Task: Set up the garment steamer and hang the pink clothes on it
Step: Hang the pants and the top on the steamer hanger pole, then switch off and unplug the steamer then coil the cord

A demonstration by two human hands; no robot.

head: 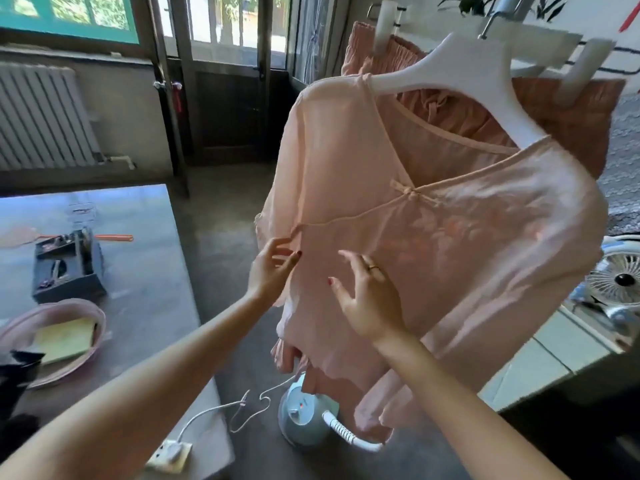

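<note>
While the pink top (433, 237) hangs, left hand (268, 271) pinches its seam.

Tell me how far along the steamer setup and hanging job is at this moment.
Done: the steamer base stands on the floor, its cord running to a socket; the pink top hangs on the white hanger. In hand: the left hand pinches its side seam while the right hand hovers open. Left: only straightening.

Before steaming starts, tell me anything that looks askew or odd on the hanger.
The white plastic hanger tilts, its left shoulder higher than its right, so the pale pink V-neck top hangs slanted. The left hand pinches its side seam; the right hand is open.
</note>
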